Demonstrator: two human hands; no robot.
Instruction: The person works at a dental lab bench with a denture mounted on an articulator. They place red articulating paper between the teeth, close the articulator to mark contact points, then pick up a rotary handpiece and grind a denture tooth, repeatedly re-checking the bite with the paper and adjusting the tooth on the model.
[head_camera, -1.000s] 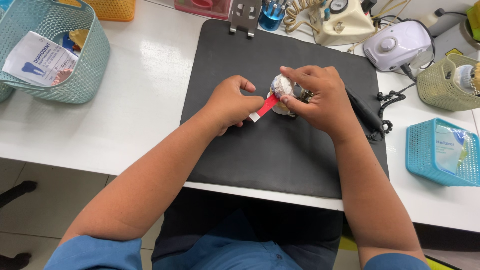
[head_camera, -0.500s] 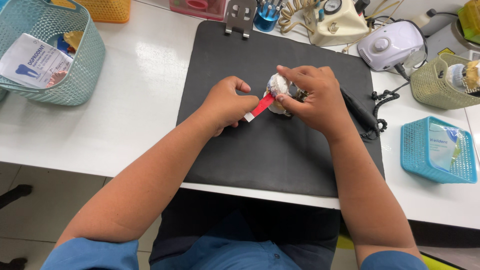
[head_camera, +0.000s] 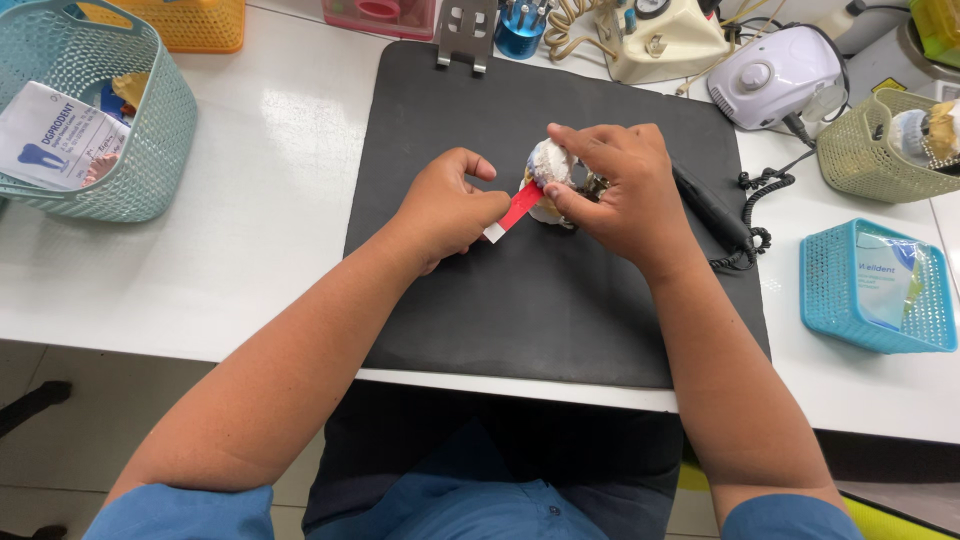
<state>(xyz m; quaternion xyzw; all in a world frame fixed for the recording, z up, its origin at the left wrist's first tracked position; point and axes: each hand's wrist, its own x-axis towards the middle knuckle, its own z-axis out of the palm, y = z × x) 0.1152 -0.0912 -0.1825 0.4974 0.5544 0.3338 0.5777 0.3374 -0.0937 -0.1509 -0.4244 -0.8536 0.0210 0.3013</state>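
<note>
My right hand (head_camera: 612, 190) grips a white plaster dental cast (head_camera: 549, 165) on a metal frame, held just above a black mat (head_camera: 540, 300). My left hand (head_camera: 448, 208) pinches a thin red strip with a white end (head_camera: 512, 211), whose far end runs into the cast between its two halves. Much of the cast is hidden under my right fingers.
On the white table: a teal basket (head_camera: 150, 130) with a paper packet at left, a yellow basket (head_camera: 200, 25) behind it. A cream device (head_camera: 670, 45), a white motor unit (head_camera: 775, 80), a black handpiece (head_camera: 712, 210) with coiled cord, an olive basket (head_camera: 875, 150) and a blue basket (head_camera: 870, 290) at right.
Both hands and the cast stay in nearly the same spot on the mat. The red strip has barely shifted.
</note>
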